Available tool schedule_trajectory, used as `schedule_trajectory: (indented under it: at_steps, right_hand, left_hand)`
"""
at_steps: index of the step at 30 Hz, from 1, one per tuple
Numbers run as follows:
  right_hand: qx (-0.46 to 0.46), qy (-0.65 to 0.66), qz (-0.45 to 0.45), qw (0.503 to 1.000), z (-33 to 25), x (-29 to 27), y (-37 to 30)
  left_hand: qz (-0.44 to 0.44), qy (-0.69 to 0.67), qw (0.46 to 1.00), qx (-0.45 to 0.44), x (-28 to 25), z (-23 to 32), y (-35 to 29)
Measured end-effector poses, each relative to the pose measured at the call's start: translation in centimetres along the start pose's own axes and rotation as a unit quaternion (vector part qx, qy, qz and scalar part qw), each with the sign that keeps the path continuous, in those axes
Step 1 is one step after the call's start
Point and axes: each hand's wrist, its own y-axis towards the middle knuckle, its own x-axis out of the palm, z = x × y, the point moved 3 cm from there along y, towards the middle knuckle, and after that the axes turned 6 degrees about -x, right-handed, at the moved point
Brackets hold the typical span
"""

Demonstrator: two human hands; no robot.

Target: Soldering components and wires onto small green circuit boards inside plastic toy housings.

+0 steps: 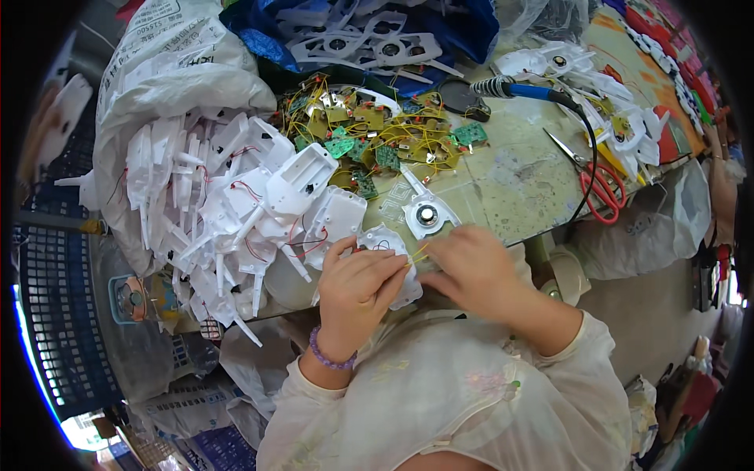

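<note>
Left of the scissors [582,162], your left hand [355,276] grips the white casing [408,291], seemingly for wiring, next needing steadiness; your right hand's [475,269] grip I cannot tell.

left hand [357,279] on white plastic part [408,292] | right hand [471,271] blurred, just beside yellow wires [422,253] | circuit boards [377,133] — heaped beyond | white casings [220,196] — piled at left | soldering iron [534,92] and red-handled scissors [589,174] toward the right

White plastic shell [409,290], irregular edge, partly hidden. Thin yellow wires [422,252] at shell's right side. White stemmed piece [444,213] beyond shell, slightly right: round black-and-silver centre [426,215] facing up, stem [412,180] pointing away.
</note>
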Motion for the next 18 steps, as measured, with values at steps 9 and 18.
schedule_trajectory:
  at_steps: [9, 18]
  right_hand:
    - [0.203, -0.044, 0.289, 0.935, 11.7, -6.9, 6.8]
    - [0.067, 0.108, 0.444, 0.887, 4.5, -15.6, -3.0]
  left_hand:
    - [-0.028, -0.009, 0.998, -0.051, 1.0, 0.6, 1.3]
    - [-0.093, 0.015, 0.993, -0.068, 1.9, -1.3, 3.9]
